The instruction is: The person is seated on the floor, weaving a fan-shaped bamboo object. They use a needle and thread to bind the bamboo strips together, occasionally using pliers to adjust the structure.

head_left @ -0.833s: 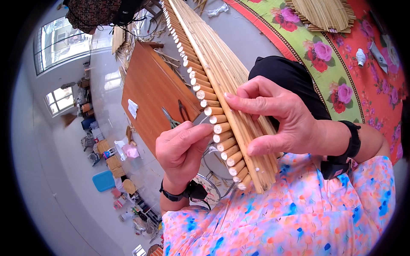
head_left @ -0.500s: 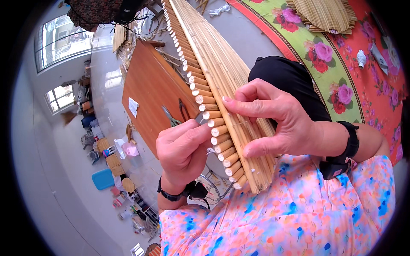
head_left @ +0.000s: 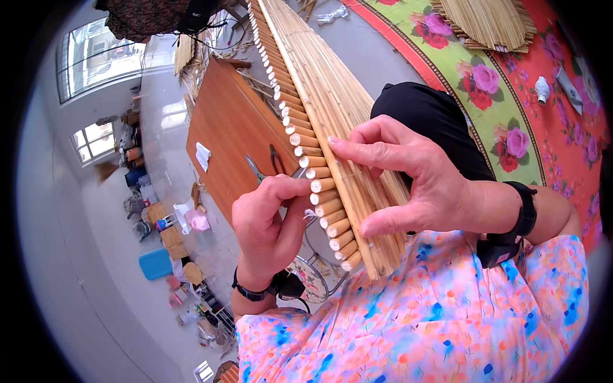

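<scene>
A long panel of pale reed sticks point(head_left: 322, 76) slants from the far top edge down to my lap. Along its left side runs a row of short, cut cross sticks point(head_left: 329, 207), with a longer edge stick point(head_left: 341, 187) over them. My left hand point(head_left: 271, 220) is closed, its fingertips at the cut ends of the cross sticks; whatever it pinches is hidden. A wisp of white thread point(head_left: 310, 213) shows just below those fingertips. My right hand point(head_left: 408, 169) lies over the panel with thumb and index finger spread, both tips touching it near the edge stick.
Left of the panel stands a brown wooden table point(head_left: 223, 137) with pliers point(head_left: 254, 167) and a white cloth point(head_left: 202, 156) on it. A floral cloth point(head_left: 511, 96) at right bears a round reed piece point(head_left: 488, 22) and a white spool point(head_left: 541, 90). Clutter lines the left wall.
The near end of the panel has shifted slightly up and left. My left index finger now stretches further toward the stick ends. My right hand has moved slightly left with the panel.
</scene>
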Demonstrator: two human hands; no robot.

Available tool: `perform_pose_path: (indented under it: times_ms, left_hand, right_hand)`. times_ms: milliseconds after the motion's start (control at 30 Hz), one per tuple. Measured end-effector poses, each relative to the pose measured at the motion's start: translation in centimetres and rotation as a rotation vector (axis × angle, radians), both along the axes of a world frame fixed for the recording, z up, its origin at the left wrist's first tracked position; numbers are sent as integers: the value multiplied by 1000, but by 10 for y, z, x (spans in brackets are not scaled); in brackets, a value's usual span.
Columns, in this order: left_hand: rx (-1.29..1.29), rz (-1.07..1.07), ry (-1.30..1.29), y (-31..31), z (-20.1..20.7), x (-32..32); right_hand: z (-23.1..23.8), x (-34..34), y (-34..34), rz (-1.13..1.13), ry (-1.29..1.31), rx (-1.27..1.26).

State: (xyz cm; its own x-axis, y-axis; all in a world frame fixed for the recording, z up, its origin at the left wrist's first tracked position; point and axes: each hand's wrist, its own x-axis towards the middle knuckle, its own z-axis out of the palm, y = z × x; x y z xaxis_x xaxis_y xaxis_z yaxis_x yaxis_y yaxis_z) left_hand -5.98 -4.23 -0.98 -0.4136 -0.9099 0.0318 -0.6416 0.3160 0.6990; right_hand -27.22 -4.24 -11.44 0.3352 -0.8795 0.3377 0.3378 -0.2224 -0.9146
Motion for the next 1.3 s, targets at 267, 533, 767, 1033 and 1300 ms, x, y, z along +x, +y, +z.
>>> perform_pose_path:
  times_ms: [267,533,767,1033,1300]
  left_hand:
    - [-57,52,-49,1,0,-15]
    - [137,211,211,9,-3,-25]
    - [-129,195,-9,-7,28,-6]
    - [440,476,338,-80,-30,-14]
    - [564,296,542,-73,-18,10]
  right_hand:
    - [-6,3,0,-1,-23,-13]
    - [-1,-3,2,6,73,-67]
    - [0,-28,13,-10,247,119]
    - [-21,-31,54,298,445,400]
    - [-28,-31,84,703,501,531]
